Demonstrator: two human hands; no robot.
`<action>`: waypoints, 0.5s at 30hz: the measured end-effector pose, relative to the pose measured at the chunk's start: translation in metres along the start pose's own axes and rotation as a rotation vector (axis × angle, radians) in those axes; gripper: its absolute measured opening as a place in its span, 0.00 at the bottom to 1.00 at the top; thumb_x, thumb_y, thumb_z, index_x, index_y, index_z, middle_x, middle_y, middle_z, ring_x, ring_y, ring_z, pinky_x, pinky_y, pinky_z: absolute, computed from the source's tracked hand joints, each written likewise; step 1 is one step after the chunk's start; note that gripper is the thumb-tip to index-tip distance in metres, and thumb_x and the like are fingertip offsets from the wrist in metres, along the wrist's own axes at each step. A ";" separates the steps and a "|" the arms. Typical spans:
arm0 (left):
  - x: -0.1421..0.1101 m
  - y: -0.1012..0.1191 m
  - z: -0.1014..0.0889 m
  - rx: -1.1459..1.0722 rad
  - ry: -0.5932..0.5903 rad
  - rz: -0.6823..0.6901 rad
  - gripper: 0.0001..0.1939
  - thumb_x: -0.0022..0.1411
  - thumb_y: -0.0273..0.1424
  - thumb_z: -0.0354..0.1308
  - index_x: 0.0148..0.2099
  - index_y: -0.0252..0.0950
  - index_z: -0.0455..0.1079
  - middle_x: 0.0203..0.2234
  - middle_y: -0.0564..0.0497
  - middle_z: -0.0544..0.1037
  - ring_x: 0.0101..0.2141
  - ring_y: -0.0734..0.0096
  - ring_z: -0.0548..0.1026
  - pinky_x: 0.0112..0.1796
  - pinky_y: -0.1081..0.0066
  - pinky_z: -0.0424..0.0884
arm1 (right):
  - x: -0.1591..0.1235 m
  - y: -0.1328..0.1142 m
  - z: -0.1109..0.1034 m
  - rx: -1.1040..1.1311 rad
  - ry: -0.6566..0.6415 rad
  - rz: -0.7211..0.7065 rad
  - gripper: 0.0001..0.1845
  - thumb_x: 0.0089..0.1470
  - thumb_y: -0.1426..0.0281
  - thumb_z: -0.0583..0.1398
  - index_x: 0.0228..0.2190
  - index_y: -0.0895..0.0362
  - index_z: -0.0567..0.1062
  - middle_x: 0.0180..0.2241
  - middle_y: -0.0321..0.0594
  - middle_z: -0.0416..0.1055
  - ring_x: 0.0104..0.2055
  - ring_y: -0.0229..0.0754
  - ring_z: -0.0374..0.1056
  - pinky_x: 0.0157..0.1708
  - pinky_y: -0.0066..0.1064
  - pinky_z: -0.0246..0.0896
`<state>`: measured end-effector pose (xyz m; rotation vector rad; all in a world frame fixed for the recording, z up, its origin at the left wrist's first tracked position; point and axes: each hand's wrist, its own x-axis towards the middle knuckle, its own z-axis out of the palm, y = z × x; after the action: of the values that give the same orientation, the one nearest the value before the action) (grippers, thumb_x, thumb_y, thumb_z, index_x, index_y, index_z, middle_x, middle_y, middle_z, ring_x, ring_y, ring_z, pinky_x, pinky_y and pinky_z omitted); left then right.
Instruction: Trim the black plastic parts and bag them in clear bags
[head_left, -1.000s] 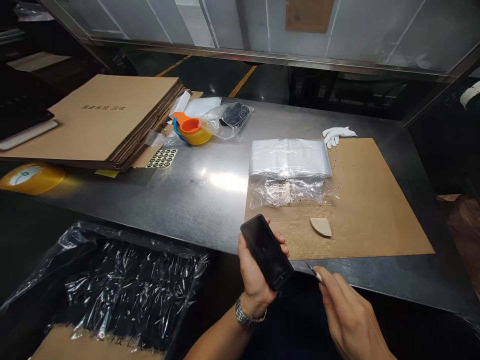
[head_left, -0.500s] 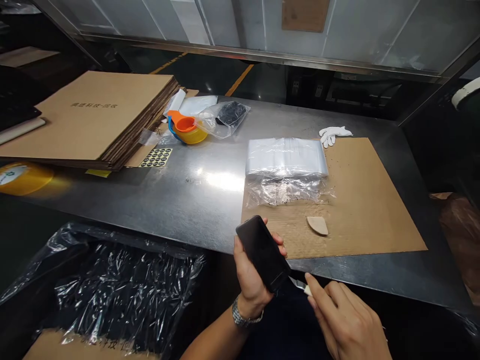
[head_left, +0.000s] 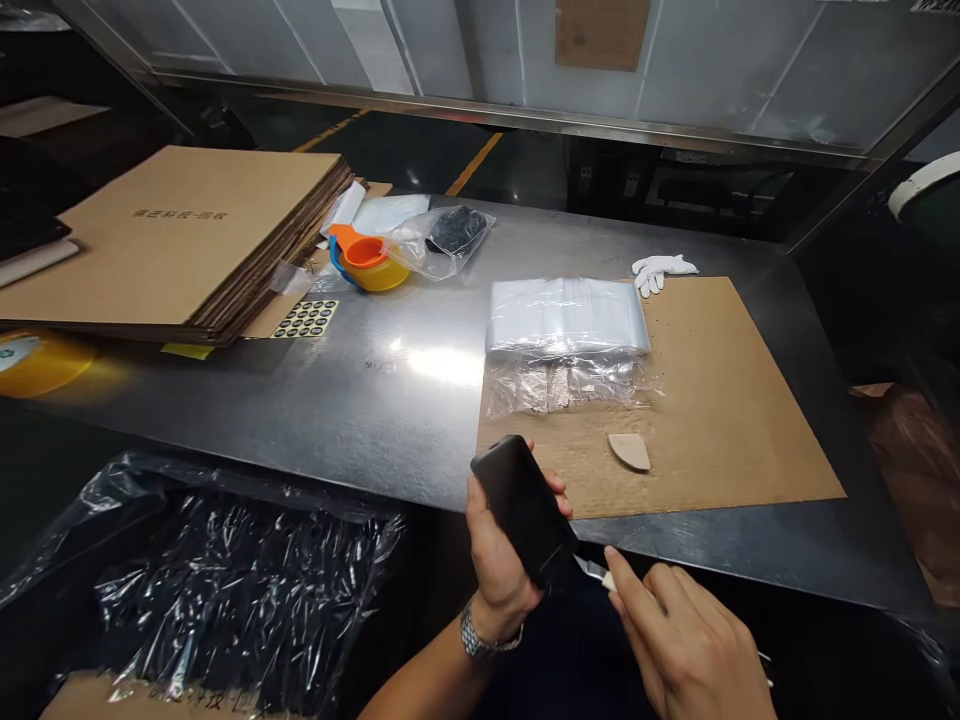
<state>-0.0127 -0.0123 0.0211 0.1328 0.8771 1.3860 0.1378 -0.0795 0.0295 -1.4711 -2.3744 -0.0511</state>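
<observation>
Knife (head_left: 592, 569) in right hand (head_left: 691, 640) moved to black case (head_left: 523, 510) in left hand (head_left: 499, 568)

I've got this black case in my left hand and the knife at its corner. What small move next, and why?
I'd probably ease the knife lightly along the black case's lower edge: its blade tip is at or very near the lower right corner, the left hand cradles the case, and the right hand holds the handle.
</observation>
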 end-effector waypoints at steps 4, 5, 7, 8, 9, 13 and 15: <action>0.000 0.000 0.000 0.007 -0.006 -0.024 0.26 0.56 0.51 0.47 0.46 0.37 0.67 0.24 0.48 0.74 0.21 0.71 0.71 0.21 0.75 0.68 | -0.002 0.001 0.001 -0.030 -0.015 -0.004 0.17 0.62 0.71 0.48 0.46 0.62 0.72 0.20 0.35 0.61 0.21 0.34 0.57 0.22 0.29 0.48; 0.000 0.000 0.000 0.010 -0.001 -0.028 0.26 0.57 0.51 0.46 0.46 0.37 0.67 0.24 0.49 0.74 0.21 0.71 0.71 0.21 0.75 0.68 | -0.003 0.001 0.002 -0.044 -0.024 -0.007 0.17 0.62 0.71 0.49 0.47 0.62 0.72 0.20 0.35 0.61 0.21 0.34 0.57 0.22 0.29 0.48; 0.000 0.000 0.001 0.022 0.014 -0.032 0.26 0.58 0.51 0.44 0.46 0.37 0.67 0.23 0.49 0.74 0.21 0.71 0.71 0.21 0.76 0.68 | -0.004 0.002 0.003 -0.073 -0.027 -0.008 0.17 0.61 0.71 0.50 0.48 0.61 0.71 0.21 0.35 0.61 0.22 0.35 0.58 0.23 0.30 0.48; 0.001 0.000 0.002 0.031 0.023 -0.037 0.26 0.59 0.50 0.43 0.46 0.36 0.66 0.23 0.49 0.74 0.21 0.72 0.71 0.21 0.76 0.68 | -0.004 0.002 0.004 -0.077 -0.021 -0.006 0.17 0.61 0.71 0.50 0.48 0.61 0.71 0.21 0.35 0.61 0.22 0.35 0.58 0.24 0.30 0.48; 0.002 0.001 0.002 0.042 0.032 -0.049 0.26 0.60 0.50 0.42 0.47 0.36 0.66 0.23 0.48 0.74 0.21 0.72 0.71 0.21 0.76 0.68 | -0.004 0.002 0.004 -0.066 -0.013 -0.003 0.16 0.61 0.71 0.50 0.47 0.61 0.71 0.21 0.35 0.61 0.22 0.36 0.58 0.24 0.30 0.48; 0.006 0.002 0.001 0.067 0.036 -0.131 0.26 0.61 0.49 0.40 0.48 0.35 0.65 0.24 0.48 0.74 0.21 0.72 0.71 0.19 0.77 0.67 | -0.001 0.007 0.002 0.109 -0.007 0.001 0.16 0.62 0.73 0.49 0.47 0.63 0.70 0.21 0.35 0.63 0.22 0.34 0.59 0.23 0.28 0.49; 0.007 0.003 -0.001 0.065 0.018 -0.156 0.27 0.61 0.49 0.41 0.49 0.35 0.65 0.24 0.48 0.74 0.21 0.72 0.71 0.20 0.77 0.67 | 0.000 0.009 0.000 0.174 0.001 0.010 0.16 0.62 0.74 0.48 0.46 0.65 0.70 0.21 0.36 0.65 0.21 0.33 0.60 0.23 0.27 0.50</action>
<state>-0.0158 -0.0061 0.0192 0.0998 0.9289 1.2156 0.1454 -0.0750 0.0283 -1.4004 -2.3055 0.1540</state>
